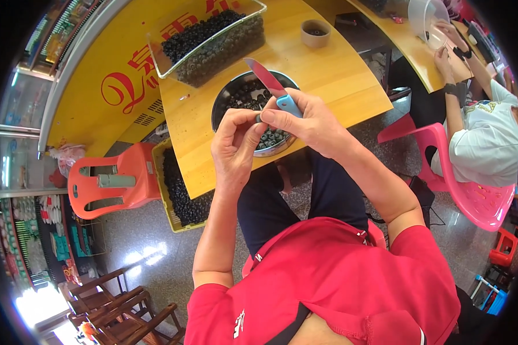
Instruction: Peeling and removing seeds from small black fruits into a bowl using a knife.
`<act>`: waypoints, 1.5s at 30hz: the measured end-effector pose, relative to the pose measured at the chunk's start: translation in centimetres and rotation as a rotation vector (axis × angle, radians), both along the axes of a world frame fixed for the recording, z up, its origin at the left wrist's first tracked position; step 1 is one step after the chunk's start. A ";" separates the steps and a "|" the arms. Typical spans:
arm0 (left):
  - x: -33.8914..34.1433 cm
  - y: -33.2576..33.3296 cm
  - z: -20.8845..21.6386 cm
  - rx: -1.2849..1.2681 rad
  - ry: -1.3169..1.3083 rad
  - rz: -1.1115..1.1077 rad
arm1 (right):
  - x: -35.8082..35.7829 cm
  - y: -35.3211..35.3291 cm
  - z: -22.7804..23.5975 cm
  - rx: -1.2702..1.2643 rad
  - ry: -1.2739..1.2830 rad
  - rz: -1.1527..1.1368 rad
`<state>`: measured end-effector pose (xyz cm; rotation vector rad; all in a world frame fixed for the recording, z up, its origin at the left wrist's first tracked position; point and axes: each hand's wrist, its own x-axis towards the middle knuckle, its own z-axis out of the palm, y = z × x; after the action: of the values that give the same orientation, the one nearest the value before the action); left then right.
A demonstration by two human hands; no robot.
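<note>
Over the bowl my right hand [313,123] is closed round the blue handle of a knife [267,79], its reddish blade pointing up and to the left. My left hand [234,141] pinches a small dark round piece [259,118], mostly covered by my fingertips. My right thumb reaches to that same piece, and the two hands meet there. Below them a round metal bowl [215,109] stands at the near edge of the wooden table [328,80]. Many small dark round pieces [270,138] lie in it, some showing paler faces; my hands hide part of the bowl.
A clear tub [213,52] heaped with dark round pieces and a small beige cup [315,34] stand farther back. At left are an orange chair [138,178] and a yellow crate [184,227] of dark pieces. A person [480,132] works at another table on the right.
</note>
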<state>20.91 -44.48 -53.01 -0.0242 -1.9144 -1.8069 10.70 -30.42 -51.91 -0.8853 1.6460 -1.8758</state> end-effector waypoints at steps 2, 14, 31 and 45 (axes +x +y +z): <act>0.1 -0.2 -0.4 0.026 0.005 -0.008 | 0.0 0.1 0.7 -0.015 -0.198 0.117; 0.1 -0.3 -0.9 0.249 -0.037 0.009 | 0.3 0.6 -0.4 0.101 0.900 -0.235; 0.1 -0.4 -1.4 0.314 0.002 0.045 | -0.1 -0.1 -1.7 0.199 1.041 -0.355; 0.5 -0.5 -1.1 0.181 0.094 0.057 | 0.6 -0.7 1.7 0.159 0.086 0.063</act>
<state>21.43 -44.99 -54.12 0.0075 -1.6654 -1.8985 11.35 -31.09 -50.20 -0.9500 1.7695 -1.6601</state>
